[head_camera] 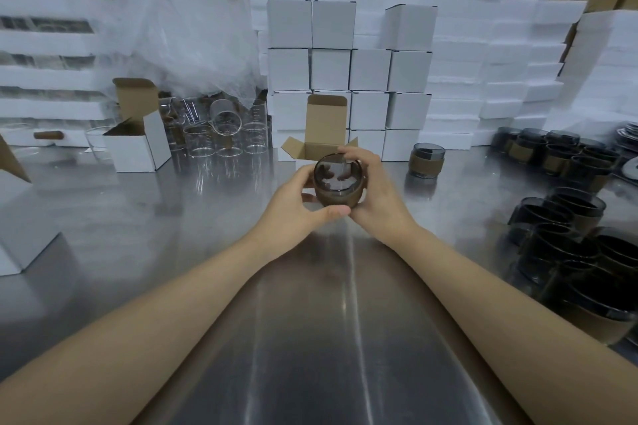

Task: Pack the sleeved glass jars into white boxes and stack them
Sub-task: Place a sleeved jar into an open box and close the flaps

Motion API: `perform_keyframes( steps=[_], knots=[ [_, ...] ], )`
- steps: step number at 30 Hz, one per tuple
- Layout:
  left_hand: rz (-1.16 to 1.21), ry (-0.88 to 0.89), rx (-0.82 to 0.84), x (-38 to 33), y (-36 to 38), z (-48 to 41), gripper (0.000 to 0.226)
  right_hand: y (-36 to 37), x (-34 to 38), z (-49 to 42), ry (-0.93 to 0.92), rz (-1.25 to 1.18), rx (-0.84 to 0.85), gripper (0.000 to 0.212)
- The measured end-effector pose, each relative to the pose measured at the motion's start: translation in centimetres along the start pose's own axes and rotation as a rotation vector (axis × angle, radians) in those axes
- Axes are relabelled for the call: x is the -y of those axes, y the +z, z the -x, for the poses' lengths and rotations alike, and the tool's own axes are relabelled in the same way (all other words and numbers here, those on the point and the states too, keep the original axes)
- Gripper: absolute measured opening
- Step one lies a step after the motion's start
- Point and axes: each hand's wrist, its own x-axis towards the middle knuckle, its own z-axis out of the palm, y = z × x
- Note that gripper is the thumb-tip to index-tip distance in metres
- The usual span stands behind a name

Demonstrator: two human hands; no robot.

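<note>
Both hands hold one smoky glass jar with a brown sleeve [339, 187] above the steel table, its mouth tilted towards me. My left hand [299, 207] grips its left side, thumb under the sleeve. My right hand [374, 190] wraps the right side, fingers over the rim. Just behind the jar stands an open white box [322, 145] with its brown lid flap up. A wall of closed white boxes [348, 79] is stacked behind that. Another sleeved jar [427, 161] stands alone to the right.
Several dark sleeved jars [573, 252] crowd the right side of the table. A second open white box [136, 145] and clear glass cups [224, 134] stand at the left, under crumpled plastic wrap. White foam trays [500, 55] are piled at the back.
</note>
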Motion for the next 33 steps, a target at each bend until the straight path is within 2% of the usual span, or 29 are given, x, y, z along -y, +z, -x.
perform_keyframes(
  steps=[2, 4, 10, 24, 27, 30, 33],
  knots=[
    [0.038, 0.029, -0.049, 0.0, 0.1, -0.1, 0.068, 0.0, -0.1, 0.1, 0.03, -0.015, 0.046, 0.091],
    [0.036, 0.068, -0.093, 0.2, 0.1, -0.3, 0.073, -0.1, -0.1, 0.1, 0.071, -0.013, 0.102, 0.097],
    [-0.025, 0.042, -0.103, 1.1, -0.1, -0.5, 0.076, 0.1, -0.7, 0.0, 0.105, 0.037, 0.152, 0.073],
    [-0.009, 0.028, -0.088, 1.3, -0.1, -0.6, 0.077, 0.1, -1.0, 0.0, 0.167, 0.021, 0.145, 0.075],
    [0.037, 0.019, -0.1, 1.0, -0.3, -0.5, 0.067, -0.1, -0.6, -0.1, 0.158, -0.012, 0.106, 0.08],
    [0.067, -0.018, -0.117, 0.5, -0.6, -0.5, 0.05, -0.3, -0.1, 0.0, 0.123, -0.046, 0.087, 0.073],
    [0.091, -0.017, -0.058, 0.1, -0.7, -0.4, 0.059, -0.5, 0.3, 0.0, 0.212, -0.185, 0.058, 0.057]
  ],
)
